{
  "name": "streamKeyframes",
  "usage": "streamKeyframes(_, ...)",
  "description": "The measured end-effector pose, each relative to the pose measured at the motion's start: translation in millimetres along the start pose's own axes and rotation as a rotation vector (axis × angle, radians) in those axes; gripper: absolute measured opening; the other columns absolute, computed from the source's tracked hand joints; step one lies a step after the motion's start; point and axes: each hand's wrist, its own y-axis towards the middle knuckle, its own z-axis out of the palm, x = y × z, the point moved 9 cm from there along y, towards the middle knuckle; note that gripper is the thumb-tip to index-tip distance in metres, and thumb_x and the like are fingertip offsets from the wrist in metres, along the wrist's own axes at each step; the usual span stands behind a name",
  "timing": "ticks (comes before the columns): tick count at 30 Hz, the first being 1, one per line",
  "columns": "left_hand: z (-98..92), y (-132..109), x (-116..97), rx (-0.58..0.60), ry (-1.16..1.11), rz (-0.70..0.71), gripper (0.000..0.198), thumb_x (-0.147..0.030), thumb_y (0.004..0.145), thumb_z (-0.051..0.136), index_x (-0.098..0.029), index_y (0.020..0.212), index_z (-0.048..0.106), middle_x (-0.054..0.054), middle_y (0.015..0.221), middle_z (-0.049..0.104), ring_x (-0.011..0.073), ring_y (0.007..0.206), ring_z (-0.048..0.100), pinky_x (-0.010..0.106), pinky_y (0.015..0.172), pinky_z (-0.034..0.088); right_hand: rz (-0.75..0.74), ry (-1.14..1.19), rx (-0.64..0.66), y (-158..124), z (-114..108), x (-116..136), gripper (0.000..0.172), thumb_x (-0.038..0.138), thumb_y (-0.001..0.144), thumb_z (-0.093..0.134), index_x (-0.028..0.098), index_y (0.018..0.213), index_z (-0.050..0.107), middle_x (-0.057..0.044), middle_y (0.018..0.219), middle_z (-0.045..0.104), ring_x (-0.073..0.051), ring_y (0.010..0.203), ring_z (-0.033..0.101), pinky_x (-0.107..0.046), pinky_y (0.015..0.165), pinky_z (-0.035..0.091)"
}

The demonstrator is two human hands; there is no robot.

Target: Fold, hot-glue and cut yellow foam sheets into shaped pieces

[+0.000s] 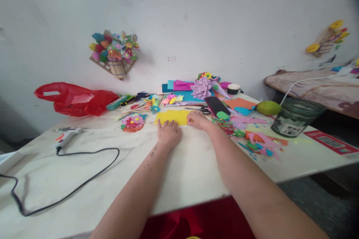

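On the smooth table [193, 164], that red bag [81, 102] by the far left corner is thin, shiny plastic, the yellow sheet [169, 115] looks matt and felty, the right-edge jar [298, 115] glassy.

A small craft workspace, shown by the glue gun [67, 137], coloured scraps [265, 142] and wall-hung flower arrangement [115, 50].

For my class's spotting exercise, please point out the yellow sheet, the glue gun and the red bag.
Yellow sheet [174, 115]: head view, its middle.
Glue gun [67, 137]: head view, its body.
Red bag [79, 106]: head view, its side.
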Motion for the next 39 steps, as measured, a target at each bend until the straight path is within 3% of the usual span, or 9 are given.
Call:
streamKeyframes(5, 1.7, 2.6, 10.6, 0.024, 0.003, -0.044, 0.037, -0.030, 0.081, 0.034, -0.026, 0.112, 0.054, 0.001, 0.122, 0.053, 0.0235, 0.114, 0.043, 0.052, 0.102, 0.015, 0.086, -0.031, 0.074, -6.1, -3.9, -15.8, 0.018, 0.020, 0.074, 0.050, 0.021, 0.082, 0.067, -0.007, 0.106, 0.060, -0.025, 0.102, 0.049, -0.034, 0.085, 0.034)
streamKeyframes(8, 2.5, 3.6, 12.3, 0.032, -0.008, -0.050, 0.037, -0.025, 0.080, 0.034, -0.023, 0.109, 0.057, 0.004, 0.117, 0.057, 0.0216, 0.109, 0.048, 0.040, 0.094, 0.034, 0.067, -0.009, 0.008, -3.4, -6.2, -11.3, 0.024, 0.017, 0.075, 0.049, 0.022, 0.092, 0.065, -0.005, 0.110, 0.059, -0.023, 0.105, 0.048, -0.034, 0.088, 0.033)
streamKeyframes(11, 2.0, 4.0, 14.7, 0.021, -0.016, -0.065, 0.037, -0.024, 0.080, 0.034, -0.024, 0.107, 0.058, 0.005, 0.108, 0.062, 0.0200, 0.104, 0.052, 0.032, 0.083, 0.042, -0.037, 0.026, -0.082, 2.8, -3.9, 6.4, 0.025, 0.020, 0.077, 0.049, 0.022, 0.098, 0.063, -0.004, 0.109, 0.059, -0.021, 0.104, 0.049, -0.032, 0.089, 0.032)
streamKeyframes(15, 1.9, 5.9, 24.9, 0.006, -0.050, -0.113, 0.037, -0.023, 0.078, 0.037, -0.027, 0.108, 0.058, 0.003, 0.104, 0.063, 0.0187, 0.101, 0.054, 0.029, 0.080, 0.044, -0.097, 0.051, -0.095, 10.4, 9.9, 24.0, 0.023, 0.030, 0.079, 0.051, 0.023, 0.097, 0.063, -0.004, 0.103, 0.060, -0.019, 0.099, 0.051, -0.030, 0.086, 0.034)
streamKeyframes(21, 0.3, 13.0, 48.6, -0.047, -0.182, -0.130, 0.030, -0.021, 0.073, 0.046, -0.025, 0.098, 0.063, -0.001, 0.107, 0.063, 0.0169, 0.103, 0.053, 0.031, 0.095, 0.036, -0.090, 0.058, -0.129, 15.0, 12.8, 30.6, 0.015, 0.023, 0.078, 0.053, 0.021, 0.083, 0.067, -0.004, 0.093, 0.062, -0.017, 0.092, 0.052, -0.027, 0.080, 0.036)
streamKeyframes(27, 7.0, 12.6, 77.4, -0.033, -0.400, -0.233, 0.023, -0.025, 0.068, 0.057, -0.022, 0.090, 0.063, 0.001, 0.102, 0.065, 0.0163, 0.094, 0.059, 0.027, 0.083, 0.044, -0.105, 0.115, -0.081, 13.3, 10.3, 23.0, 0.014, 0.020, 0.075, 0.054, 0.017, 0.079, 0.067, -0.004, 0.091, 0.063, -0.015, 0.086, 0.055, -0.023, 0.075, 0.038)
streamKeyframes(32, 10.5, 11.1, 79.1, -0.031, -0.580, -0.228, 0.013, -0.018, 0.066, 0.059, -0.020, 0.078, 0.064, 0.000, 0.102, 0.065, 0.0133, 0.092, 0.060, 0.023, 0.082, 0.045, -0.136, 0.170, -0.056, 14.2, 16.9, 14.1, 0.013, 0.020, 0.073, 0.056, 0.018, 0.080, 0.067, -0.003, 0.088, 0.064, -0.014, 0.085, 0.056, -0.022, 0.075, 0.039)
streamKeyframes(39, 11.8, 12.7, 79.3, -0.038, -0.641, -0.225, 0.009, -0.016, 0.064, 0.060, -0.019, 0.069, 0.066, 0.002, 0.099, 0.067, 0.0150, 0.086, 0.062, 0.024, 0.080, 0.046, -0.155, 0.228, -0.149, 15.1, 15.5, 28.8, 0.011, 0.023, 0.072, 0.060, 0.019, 0.079, 0.067, -0.003, 0.086, 0.064, -0.015, 0.083, 0.055, -0.023, 0.073, 0.039)
